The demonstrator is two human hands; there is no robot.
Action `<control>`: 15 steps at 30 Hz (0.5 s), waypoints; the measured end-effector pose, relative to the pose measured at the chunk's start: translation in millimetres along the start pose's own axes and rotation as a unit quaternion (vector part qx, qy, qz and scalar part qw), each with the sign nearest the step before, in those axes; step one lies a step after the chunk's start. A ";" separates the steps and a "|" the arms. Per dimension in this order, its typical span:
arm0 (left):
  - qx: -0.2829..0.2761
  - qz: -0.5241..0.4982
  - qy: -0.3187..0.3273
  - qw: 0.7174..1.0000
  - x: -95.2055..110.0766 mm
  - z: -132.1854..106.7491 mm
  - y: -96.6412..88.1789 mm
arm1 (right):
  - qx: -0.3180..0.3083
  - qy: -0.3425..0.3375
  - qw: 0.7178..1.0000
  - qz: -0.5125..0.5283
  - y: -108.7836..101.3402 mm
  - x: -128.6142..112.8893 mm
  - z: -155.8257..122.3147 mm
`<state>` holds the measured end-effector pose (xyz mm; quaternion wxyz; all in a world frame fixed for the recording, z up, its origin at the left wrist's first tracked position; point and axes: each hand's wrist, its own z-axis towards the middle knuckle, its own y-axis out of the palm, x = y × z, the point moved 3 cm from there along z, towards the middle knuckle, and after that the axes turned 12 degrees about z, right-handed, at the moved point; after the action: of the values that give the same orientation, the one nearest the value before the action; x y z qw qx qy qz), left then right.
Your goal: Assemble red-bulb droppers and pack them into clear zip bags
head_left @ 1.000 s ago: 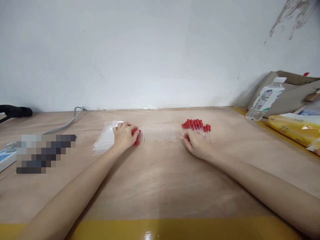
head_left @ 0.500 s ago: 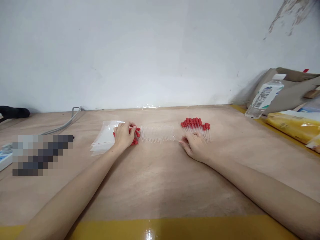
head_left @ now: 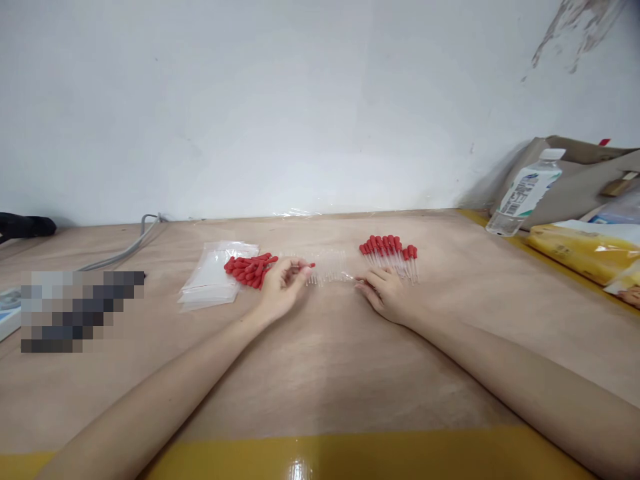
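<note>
My left hand (head_left: pixel 285 285) pinches one red rubber dropper bulb (head_left: pixel 312 265) between thumb and finger, above the row of clear dropper tubes (head_left: pixel 330 265). Behind its knuckles lies a pile of red rubber bulbs (head_left: pixel 245 270), partly over a stack of clear plastic bags (head_left: pixel 207 277). My right hand (head_left: pixel 384 292) rests on the table with its fingertips closed on the end of a thin clear dropper tube (head_left: pixel 349 277) that points left. Just beyond this hand lie several droppers with red bulbs on them (head_left: pixel 385 245), their tubes partly hidden by my fingers.
A plastic bottle (head_left: pixel 523 197) leans by a grey-beige bag (head_left: pixel 575 173) at the right, near a yellow package (head_left: pixel 580 250). On the left, a grey cable (head_left: pixel 125 252) runs near a blurred-out dark object (head_left: pixel 85 310). Yellow tape (head_left: pixel 320 457) lines the table's front edge.
My left hand has moved right from the pile of bulbs to above the tubes, with a red bulb now in its fingertips. My right hand has stayed nearly still.
</note>
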<state>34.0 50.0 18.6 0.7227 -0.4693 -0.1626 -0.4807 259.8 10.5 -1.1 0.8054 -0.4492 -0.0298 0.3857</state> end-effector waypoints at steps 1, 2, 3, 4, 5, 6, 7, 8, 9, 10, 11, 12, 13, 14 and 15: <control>-0.011 -0.013 0.009 1.000 2.1 -5.2 7.0 | -0.001 -0.006 1.000 -0.002 -0.7 -2.1 0.2; -0.029 -0.017 0.013 0.999 3.0 -9.9 13.4 | -0.002 -0.009 1.000 -0.001 -1.5 -4.6 0.4; -0.044 -0.013 0.012 0.999 2.5 -14.0 18.3 | -0.002 -0.010 1.000 0.003 -2.2 -7.3 0.8; -0.057 -0.006 0.009 0.998 1.1 -17.2 21.8 | -0.002 -0.011 1.000 0.008 -2.9 -10.3 1.1; -0.069 0.001 0.004 0.998 -0.7 -19.5 24.0 | 0.000 -0.011 1.000 0.014 -3.4 -13.3 1.6; -0.076 0.006 0.000 0.997 -2.4 -21.0 25.0 | 0.003 -0.012 1.000 0.020 -3.9 -16.2 2.0; -0.083 0.008 -0.002 0.997 -3.5 -21.7 25.1 | 0.005 -0.013 1.000 0.024 -4.0 -18.9 2.5; -0.089 0.006 -0.001 0.996 -3.9 -22.0 24.8 | 0.007 -0.014 0.999 0.028 -3.9 -21.2 3.0; -0.094 0.002 0.000 0.996 -3.6 -21.9 24.3 | 0.008 -0.017 0.999 0.034 -3.3 -23.1 3.4; -0.099 0.000 0.002 0.995 -2.8 -21.6 23.7 | 0.008 -0.019 0.999 0.041 -2.5 -24.4 3.8; -0.102 -0.001 0.005 0.995 -1.6 -21.2 23.3 | 0.009 -0.023 0.998 0.050 -1.5 -25.1 4.0; -0.102 0.001 0.010 0.995 -0.3 -20.9 22.9 | 0.010 -0.028 0.998 0.059 -0.2 -25.2 4.2; -0.102 0.007 0.016 0.995 0.8 -20.7 22.7 | 0.013 -0.032 0.997 0.067 1.1 -24.9 4.2; -0.103 0.016 0.021 0.994 1.5 -20.6 22.9 | 0.016 -0.037 0.996 0.074 2.3 -24.3 4.0; -0.104 0.027 0.025 0.994 1.7 -20.6 23.3 | 0.017 -0.041 0.996 0.080 3.5 -23.5 3.8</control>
<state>50.1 34.2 -2.8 0.6864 -0.5340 -0.0813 -0.4870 239.8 -1.0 5.6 0.7775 -0.4204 -0.0207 0.4673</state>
